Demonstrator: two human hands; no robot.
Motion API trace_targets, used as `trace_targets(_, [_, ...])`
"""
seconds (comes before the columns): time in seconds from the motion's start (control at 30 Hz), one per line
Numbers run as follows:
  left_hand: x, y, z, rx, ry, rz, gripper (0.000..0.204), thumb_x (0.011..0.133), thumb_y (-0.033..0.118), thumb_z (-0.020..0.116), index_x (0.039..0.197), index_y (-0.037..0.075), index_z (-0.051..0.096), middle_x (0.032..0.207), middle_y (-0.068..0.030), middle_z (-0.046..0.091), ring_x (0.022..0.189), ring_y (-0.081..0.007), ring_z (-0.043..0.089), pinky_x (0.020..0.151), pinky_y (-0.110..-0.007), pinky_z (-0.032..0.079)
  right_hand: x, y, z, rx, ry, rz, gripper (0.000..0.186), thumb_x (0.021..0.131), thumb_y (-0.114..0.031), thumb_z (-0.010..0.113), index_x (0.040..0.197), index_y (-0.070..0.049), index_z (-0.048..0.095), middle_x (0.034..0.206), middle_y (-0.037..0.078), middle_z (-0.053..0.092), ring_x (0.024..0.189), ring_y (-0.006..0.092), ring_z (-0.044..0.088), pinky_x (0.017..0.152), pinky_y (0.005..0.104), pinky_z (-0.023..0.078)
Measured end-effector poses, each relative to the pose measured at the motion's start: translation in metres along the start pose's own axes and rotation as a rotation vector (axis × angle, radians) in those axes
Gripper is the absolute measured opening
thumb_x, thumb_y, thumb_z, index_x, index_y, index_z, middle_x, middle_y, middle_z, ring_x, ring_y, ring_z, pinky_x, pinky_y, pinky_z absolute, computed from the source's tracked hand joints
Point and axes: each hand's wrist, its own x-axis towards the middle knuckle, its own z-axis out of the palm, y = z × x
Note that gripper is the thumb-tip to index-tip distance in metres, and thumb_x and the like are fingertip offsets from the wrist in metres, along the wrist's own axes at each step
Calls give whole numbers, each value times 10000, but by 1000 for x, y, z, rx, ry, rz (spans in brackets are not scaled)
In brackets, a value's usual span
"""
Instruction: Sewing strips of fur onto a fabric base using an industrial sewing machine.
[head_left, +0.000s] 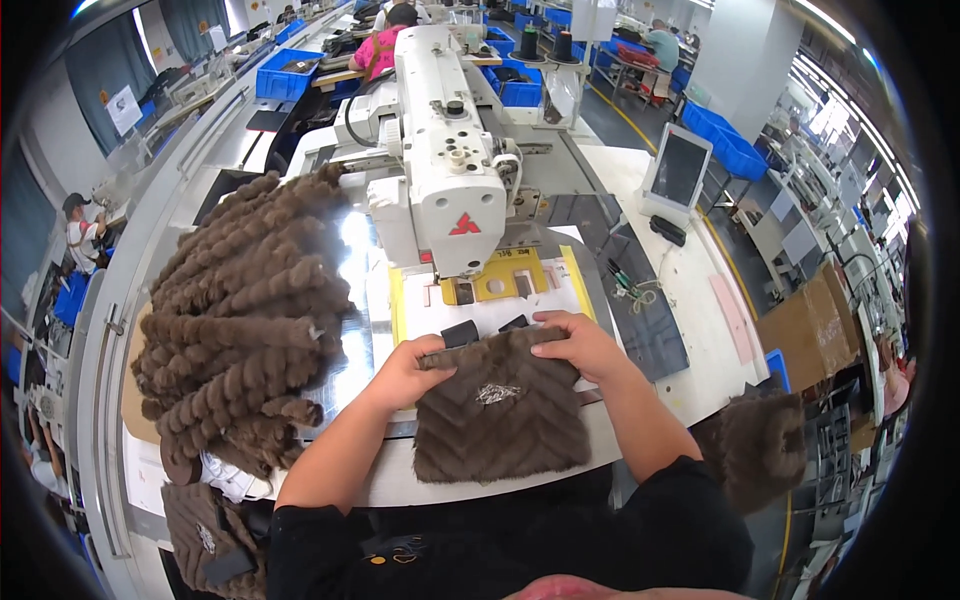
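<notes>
My left hand grips the upper left corner of a brown chevron-quilted fur piece that has a silvery emblem. My right hand holds its upper right edge, thumb across the front. Two dark tabs stick up behind that edge. Just beyond my hands, the white sewing machine has a yellow template under its head, over a white plate with a yellow border.
A heap of brown fur strips lies left, more fur pieces lower left and right. A tablet-like screen, green snips and a cardboard box are right. Other people work among blue bins behind.
</notes>
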Motion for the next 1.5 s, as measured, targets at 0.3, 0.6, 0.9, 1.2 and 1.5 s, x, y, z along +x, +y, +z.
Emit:
trace_targets(0.3, [-12,25,16,-89,-43,114,383,864,-87,691,1238,-2,689,1110,-2,703,1058,-105,626,966,-270,498,-11,5,-21,-146,-83,87,209,785,0,804,886,-83,641,1058,22,658,902,75,594,751,230,447])
trace_targets(0.6, [-22,83,25,-82,-261,-66,435,834,-38,732,1266,-18,682,1101,-42,721,1019,-114,654,960,-290,508,-54,-33,-10,-145,-347,-114,620,798,108,638,1392,-65,617,948,-9,644,893,51,598,757,230,496])
trace_targets(0.9, [-25,113,34,735,266,126,421,887,249,827,1205,-5,718,868,-74,737,758,-135,647,712,-310,551,-72,-82,-24,-1011,222,-384,500,811,-131,818,1293,-83,696,1166,84,690,873,171,652,806,318,541])
trace_targets(1.2, [-76,264,14,622,-201,1103,448,876,424,825,954,-14,768,767,-55,662,617,-160,583,532,-279,403,-267,-192,-225,-704,156,-1264,706,836,-387,761,1362,38,558,1159,136,645,972,203,608,918,308,459])
trace_targets(1.5, [-81,255,61,105,-725,481,606,1073,427,486,1280,-125,625,1121,-261,663,995,-370,649,905,-451,515,-196,-168,-89,-818,285,-1658,623,837,-331,733,1304,52,581,1115,147,646,927,203,602,865,304,459])
